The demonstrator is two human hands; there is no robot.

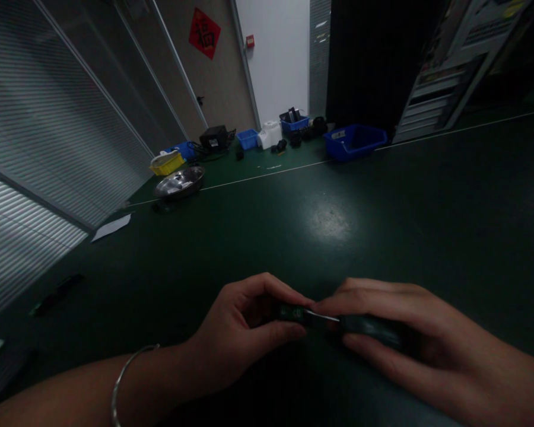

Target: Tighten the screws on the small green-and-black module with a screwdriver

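My left hand (253, 332), with a silver bangle (123, 379) on its wrist, pinches a small dark block with green markings (292, 312) between thumb and fingers. My right hand (422, 332) is wrapped round the dark handle of what looks like a screwdriver (369, 328). Its thin metal shaft points left, and the tip meets the right end of the block. My right index finger reaches along the shaft to the block. Whether the tip sits inside the block or only against it, I cannot tell. Both things are held over the dark green table (231, 243).
A metal bowl (180, 182), a yellow bin (167, 163) and a large blue bin (355, 142) stand toward the back. Between them are a black box (214, 138), small blue trays and a white device (270, 135). Paper (111, 227) and a dark slim object (57, 293) lie left.
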